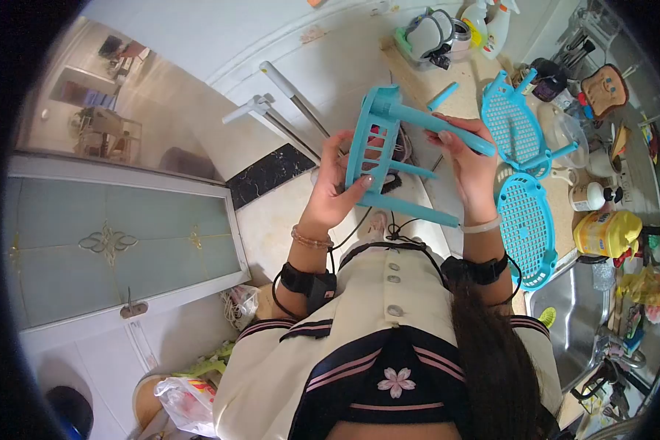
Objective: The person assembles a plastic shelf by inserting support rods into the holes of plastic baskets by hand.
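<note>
A blue plastic rack tier (374, 147) with several tube legs is held up in front of my body, tilted on its side. My left hand (335, 183) grips its slatted rim, thumb on the near side. The fingers of my right hand (466, 158) are wrapped round one of its legs (440, 126), near the leg's free end. On the counter to the right lie a second blue tier with short legs (513, 121) and a flat blue perforated tray (526, 227). A loose blue tube (443, 96) rests near the counter's edge.
The counter (418, 73) also holds spray bottles (497, 29), a yellow tub (607, 233) and a white bottle (588, 196). A metal sink (576, 315) is at the lower right. Metal poles (293, 99) stand beyond my left hand, and a glass-panelled door (125, 249) is at the left.
</note>
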